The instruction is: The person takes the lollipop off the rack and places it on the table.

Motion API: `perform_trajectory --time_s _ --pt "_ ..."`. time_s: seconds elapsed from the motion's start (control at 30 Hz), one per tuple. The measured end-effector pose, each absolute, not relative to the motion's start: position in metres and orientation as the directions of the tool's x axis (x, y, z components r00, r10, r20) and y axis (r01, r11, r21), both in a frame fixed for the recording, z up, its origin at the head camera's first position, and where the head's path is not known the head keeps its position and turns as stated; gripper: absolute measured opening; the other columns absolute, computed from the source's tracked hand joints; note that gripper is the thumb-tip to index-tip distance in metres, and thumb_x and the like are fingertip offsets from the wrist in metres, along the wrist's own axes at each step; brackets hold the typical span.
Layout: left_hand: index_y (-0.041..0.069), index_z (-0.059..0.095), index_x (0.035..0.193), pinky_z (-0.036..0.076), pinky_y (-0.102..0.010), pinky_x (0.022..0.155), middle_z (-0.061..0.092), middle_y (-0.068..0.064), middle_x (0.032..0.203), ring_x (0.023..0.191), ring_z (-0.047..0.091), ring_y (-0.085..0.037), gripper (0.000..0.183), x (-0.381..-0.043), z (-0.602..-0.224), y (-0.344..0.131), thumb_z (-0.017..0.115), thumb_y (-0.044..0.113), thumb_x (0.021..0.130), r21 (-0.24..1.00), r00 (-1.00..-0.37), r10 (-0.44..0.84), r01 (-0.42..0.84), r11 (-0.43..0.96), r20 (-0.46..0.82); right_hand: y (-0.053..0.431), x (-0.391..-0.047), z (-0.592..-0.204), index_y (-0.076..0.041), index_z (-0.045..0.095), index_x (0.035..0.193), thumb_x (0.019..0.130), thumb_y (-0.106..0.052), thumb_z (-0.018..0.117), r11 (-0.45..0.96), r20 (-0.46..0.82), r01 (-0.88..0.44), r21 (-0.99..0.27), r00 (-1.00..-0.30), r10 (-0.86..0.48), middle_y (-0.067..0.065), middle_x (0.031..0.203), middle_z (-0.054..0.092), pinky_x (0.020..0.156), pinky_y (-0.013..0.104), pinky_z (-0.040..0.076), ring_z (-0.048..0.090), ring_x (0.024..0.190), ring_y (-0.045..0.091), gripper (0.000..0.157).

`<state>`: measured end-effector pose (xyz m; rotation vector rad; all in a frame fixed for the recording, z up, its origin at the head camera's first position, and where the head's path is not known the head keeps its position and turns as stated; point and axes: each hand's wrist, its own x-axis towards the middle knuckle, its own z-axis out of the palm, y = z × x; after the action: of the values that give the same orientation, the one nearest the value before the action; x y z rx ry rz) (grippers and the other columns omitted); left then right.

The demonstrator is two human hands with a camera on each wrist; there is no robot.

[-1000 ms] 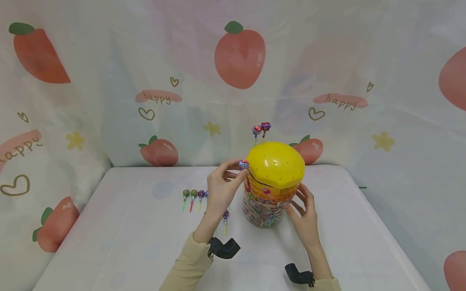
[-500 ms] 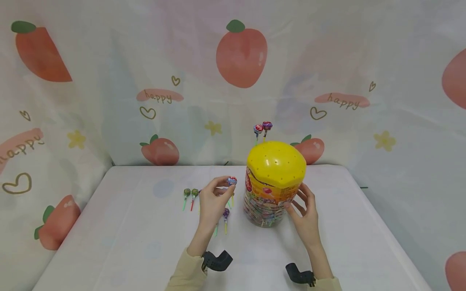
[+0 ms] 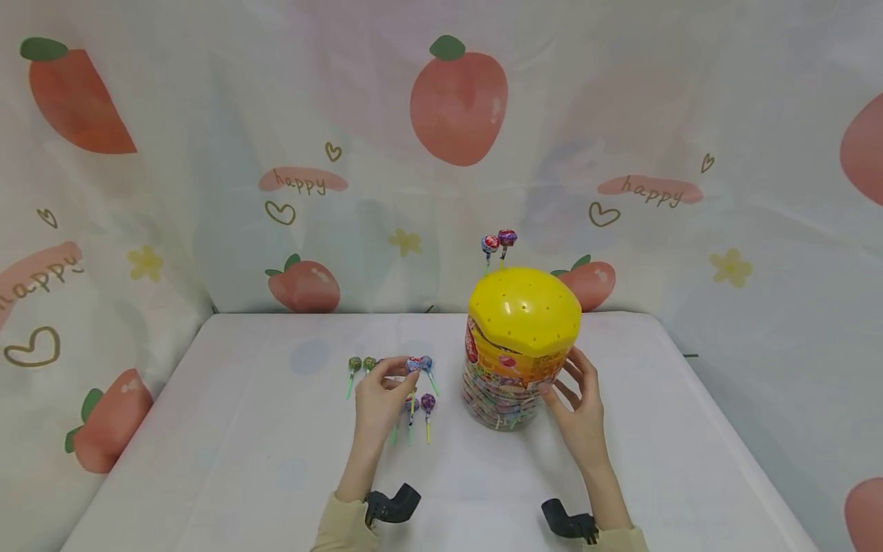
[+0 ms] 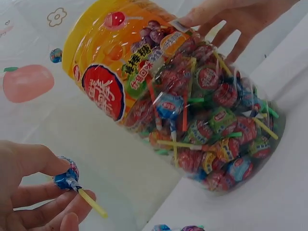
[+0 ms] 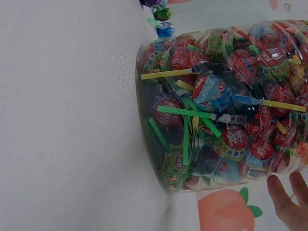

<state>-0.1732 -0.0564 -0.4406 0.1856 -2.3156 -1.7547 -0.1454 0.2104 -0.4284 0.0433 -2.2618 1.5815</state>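
My left hand (image 3: 379, 395) pinches a blue-wrapped lollipop (image 4: 67, 174) by its candy head, its yellow stick pointing down. It is over the lollipops laid on the table, left of the jar. A large clear jar (image 3: 502, 395) full of wrapped lollipops stands upright under a yellow dimpled lid (image 3: 524, 310). My right hand (image 3: 578, 406) rests against the jar's right side, thumb and fingertips at the wall. Two lollipops (image 3: 507, 238) stick up behind the lid. Part of the row on the table is hidden behind my left hand.
On the white table (image 3: 241, 429), green-wrapped lollipops (image 3: 355, 363) lie at the left end of the back row, a blue one (image 3: 426, 363) at its right. A purple lollipop (image 3: 428, 402) lies in a nearer row. A printed cloth hangs behind.
My left hand has moved from beside the yellow lid leftward and down over the laid-out lollipops, carrying the pinched lollipop. The right hand and the jar stay in place.
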Motion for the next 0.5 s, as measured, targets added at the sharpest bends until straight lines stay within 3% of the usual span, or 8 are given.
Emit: perform_trajectory --time_s 0.5 --pt "0.01 0.066 0.103 0.045 -0.023 0.058 0.07 -0.011 0.089 0.068 0.066 -0.015 0.03 -0.183 -0.467 -0.097 0.071 0.02 0.075 0.906 -0.976 -0.219 -0.088 0.414 0.005 0.21 -0.145 -0.428 -0.014 0.025 0.142 0.083 -0.004 0.062 0.361 0.338 -0.254 -0.897 -0.922 0.191 0.005 0.141 0.034 0.095 0.014 0.041 0.037 0.123 0.004 0.07"
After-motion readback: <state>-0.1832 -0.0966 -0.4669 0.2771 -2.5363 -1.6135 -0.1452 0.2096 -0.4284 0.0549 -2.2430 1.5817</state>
